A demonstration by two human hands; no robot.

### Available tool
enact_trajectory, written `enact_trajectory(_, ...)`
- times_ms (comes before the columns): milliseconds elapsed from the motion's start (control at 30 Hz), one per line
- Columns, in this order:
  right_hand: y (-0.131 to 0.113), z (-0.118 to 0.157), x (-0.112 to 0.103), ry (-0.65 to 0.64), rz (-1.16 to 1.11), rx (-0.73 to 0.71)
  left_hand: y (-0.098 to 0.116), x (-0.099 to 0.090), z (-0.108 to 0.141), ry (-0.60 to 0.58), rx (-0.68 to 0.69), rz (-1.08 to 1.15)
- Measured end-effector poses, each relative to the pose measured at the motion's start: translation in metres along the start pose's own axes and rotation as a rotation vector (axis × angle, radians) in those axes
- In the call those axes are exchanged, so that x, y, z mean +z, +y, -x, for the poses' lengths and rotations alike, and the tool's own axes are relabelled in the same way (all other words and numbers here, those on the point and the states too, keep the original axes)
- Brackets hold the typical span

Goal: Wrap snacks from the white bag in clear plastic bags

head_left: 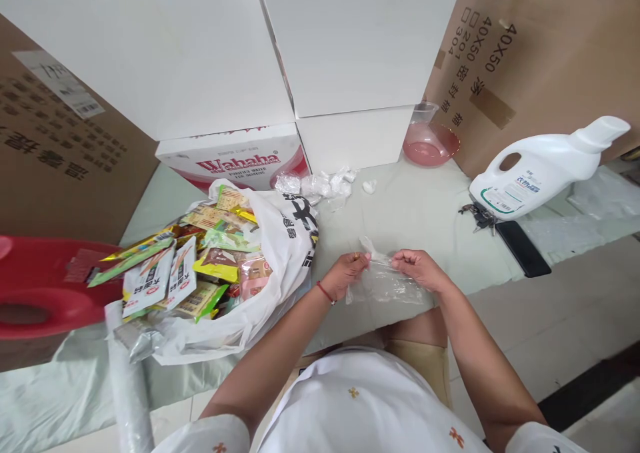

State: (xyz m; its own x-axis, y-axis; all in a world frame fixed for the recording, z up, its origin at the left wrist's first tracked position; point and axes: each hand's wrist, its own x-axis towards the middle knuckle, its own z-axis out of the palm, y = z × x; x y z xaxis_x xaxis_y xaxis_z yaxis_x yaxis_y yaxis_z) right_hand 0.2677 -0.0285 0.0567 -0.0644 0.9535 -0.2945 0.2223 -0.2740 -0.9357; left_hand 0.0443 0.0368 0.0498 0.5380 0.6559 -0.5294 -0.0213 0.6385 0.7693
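A clear plastic bag is stretched between my two hands above the near edge of the table. My left hand pinches its upper left edge, and a red cord circles that wrist. The upper right edge is gripped by the closed fingers of my right hand. To the left of my left hand, a white carrier bag lies wide at the mouth, filled with several packaged snacks. Behind my hands, crumpled clear plastic pieces rest near the boxes.
White boxes and a Wahaha carton stand at the back. On the right are a white detergent bottle, keys, a black phone and a pinkish bowl. A red container and a plastic roll are leftmost.
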Motion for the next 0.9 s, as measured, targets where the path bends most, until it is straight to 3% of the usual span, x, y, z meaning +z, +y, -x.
enact_trajectory(167,0.001,0.007,0.01,0.187,-0.039,-0.037,-0.009,-0.004,0.004,0.209,0.002,-0.021)
enact_trajectory(267,0.0,0.016,0.015,0.265,0.039,-0.117,-0.01,-0.005,0.007,0.262,0.104,-0.109)
enact_trajectory(400,0.0,0.024,0.006,0.139,0.154,-0.221,-0.004,-0.004,0.018,0.179,0.331,-0.226)
enact_trajectory(500,-0.005,0.022,-0.007,0.164,0.041,-0.24,0.005,-0.001,0.03,0.054,0.425,-0.367)
enact_trajectory(533,-0.008,0.02,-0.009,0.131,-0.036,-0.216,0.008,0.001,0.034,0.025,0.444,-0.407)
enact_trajectory(600,-0.016,0.015,-0.008,-0.058,-0.166,-0.147,0.012,0.004,0.04,-0.002,0.474,-0.48)
enact_trajectory(667,-0.023,0.01,-0.002,-0.265,-0.211,-0.09,0.013,0.007,0.044,0.015,0.497,-0.553)
enact_trajectory(700,-0.025,0.007,0.002,-0.307,-0.207,-0.079,0.012,0.007,0.044,0.041,0.507,-0.589)
enact_trajectory(767,-0.025,0.001,0.011,-0.235,-0.177,-0.088,0.009,0.006,0.045,0.136,0.528,-0.639)
enact_trajectory(900,-0.012,-0.01,0.025,0.213,-0.171,-0.118,-0.002,-0.003,0.04,0.391,0.561,-0.646)
